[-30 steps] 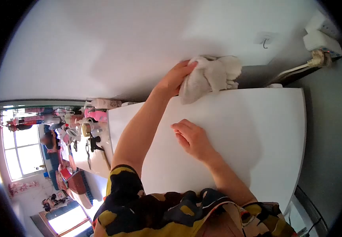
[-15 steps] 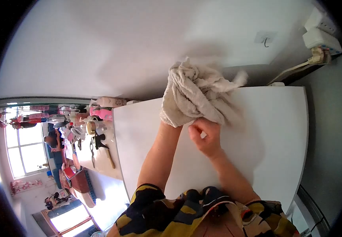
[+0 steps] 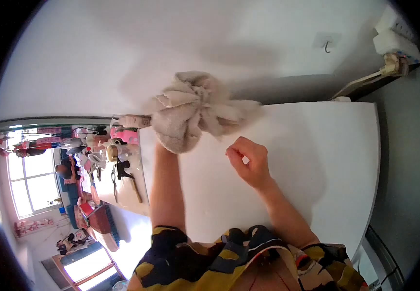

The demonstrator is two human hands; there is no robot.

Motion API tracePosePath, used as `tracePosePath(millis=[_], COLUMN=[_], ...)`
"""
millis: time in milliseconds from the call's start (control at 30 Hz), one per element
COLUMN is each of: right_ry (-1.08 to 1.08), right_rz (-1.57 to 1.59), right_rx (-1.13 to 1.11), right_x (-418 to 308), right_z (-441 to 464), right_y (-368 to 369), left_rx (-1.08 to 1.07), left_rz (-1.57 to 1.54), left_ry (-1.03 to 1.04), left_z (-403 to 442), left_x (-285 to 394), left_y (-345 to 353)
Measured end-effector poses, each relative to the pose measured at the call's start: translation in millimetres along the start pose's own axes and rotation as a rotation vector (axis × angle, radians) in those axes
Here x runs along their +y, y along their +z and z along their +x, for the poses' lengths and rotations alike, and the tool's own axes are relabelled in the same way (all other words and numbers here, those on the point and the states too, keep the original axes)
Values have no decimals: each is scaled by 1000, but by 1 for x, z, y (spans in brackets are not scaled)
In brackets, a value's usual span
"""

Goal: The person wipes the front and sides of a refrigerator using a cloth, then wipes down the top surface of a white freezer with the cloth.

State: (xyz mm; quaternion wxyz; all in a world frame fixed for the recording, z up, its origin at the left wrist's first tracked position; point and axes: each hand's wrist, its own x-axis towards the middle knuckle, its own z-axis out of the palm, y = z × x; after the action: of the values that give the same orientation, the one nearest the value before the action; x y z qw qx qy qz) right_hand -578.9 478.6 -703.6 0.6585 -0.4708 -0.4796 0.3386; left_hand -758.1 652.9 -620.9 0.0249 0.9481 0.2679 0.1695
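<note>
Beige cloth (image 3: pixel 183 114) shifted left, away from curled right hand (image 3: pixel 251 162); left hand apart, cloth-hidden, can't tell grip.

Your left forearm (image 3: pixel 168 194) reaches toward the far left corner of the white surface (image 3: pixel 311 160), the left hand hidden by a bunched beige cloth (image 3: pixel 183 114). The cloth's right end is blurred; whether it touches the surface or wall (image 3: pixel 137 53), you cannot tell. Your right hand (image 3: pixel 251 162), apart from the cloth, hovers with fingers curled toward the thumb around a small gap, holding nothing. Beyond the surface's left edge, a worktop (image 3: pixel 140 206) carries a black tool (image 3: pixel 123 169), a narrow tan stick (image 3: pixel 136 190) and a pink bottle (image 3: pixel 125 136). A hook (image 3: pixel 327 47) sits on the wall, left of a plug (image 3: pixel 391 64) in a white socket block (image 3: pixel 398 46).
</note>
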Motion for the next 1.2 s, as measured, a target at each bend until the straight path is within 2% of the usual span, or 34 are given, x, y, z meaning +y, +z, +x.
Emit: tracePosePath(millis=[33, 67, 133, 167, 233, 267, 300, 433, 500, 533, 567, 600, 633, 667, 700, 767, 833, 900, 933, 967, 1033, 1100, 1133, 1167, 1200], right_ry=[4, 20, 18, 19, 35, 50, 50, 57, 45, 56, 56, 55, 69, 77, 77, 147, 103, 119, 117, 117, 55, 62, 73, 74, 67], right_rz=[7, 5, -6, -17, -27, -43, -44, -87, -101, -136, -156, -157, -156, -144, -146, -145, -172, -68, -55, -53, -81, -69, -61, -61, -49], right_rx=[7, 7, -14, -39, -69, -103, -104, -167, -183, -185, -217, -218, -213, -231, -231, -291, -310, -302, -302, -303, -302, -295, -296, -294, -296], right_x=[0, -1, 0, -1, -1, 0, 1, 2, 3, 4, 5, 5, 6, 5, 5, 5, 6, 3, 0, 0, 4, 4, 4, 4, 3], right_z=[0, 0, 0, -2, -5, -5, -5, -7, -8, -9, -9, -10, -11, -11, -12, -10, -9, -6, -4, -4, -3, -3, -3, -3, -2], right_y=[1, 2, 3, 5, 9, 11, 14, 17, 19, 17, 19, 17, 17, 20, 17, 15, 12, 8, 8, 7, 5, 5, 5, 5, 5], left_rx=[-67, -80, -92, -101, -283, -604, -604, -696, -701, -814, -738, -742, -774, -715, -630, -738, -753, -769, -830, -890, -861, -760, -966, -1062, -960], left_rz=[-75, -74, -549, -550, -271, -71, -72, -316, -261, -383, -539, -674, -568, -602, -612, -680, -660, -639, -556, -471, -392, -221, -59, 86, 38], left_ry=[-178, -165, -698, -697, -648, -686, -687, -629, -382, -549, -454, -469, -29, -54, 69, -166, -178, -198, -262, -324, -396, -258, -554, -491, -436], left_z=[-14, -19, -31, -52, -49, -38, -29, -10, 3, 45, 74, 74, 85, 114, 113, 142, 139, 130, 122, 115, 84, 34, 42, 27, -9], left_x=[-16, -27, -44, -63, -58, -69, -68, -75, -81, -23, 16, 13, 9, 55, 48, 95, 91, 82, 72, 63, 23, -41, -25, -47, -95], left_y=[4, 0, -5, 10, 26, 30, 39, 73, 130, 93, 106, 120, 153, 163, 186, 148, 143, 132, 121, 109, 109, 130, 74, 65, 67])
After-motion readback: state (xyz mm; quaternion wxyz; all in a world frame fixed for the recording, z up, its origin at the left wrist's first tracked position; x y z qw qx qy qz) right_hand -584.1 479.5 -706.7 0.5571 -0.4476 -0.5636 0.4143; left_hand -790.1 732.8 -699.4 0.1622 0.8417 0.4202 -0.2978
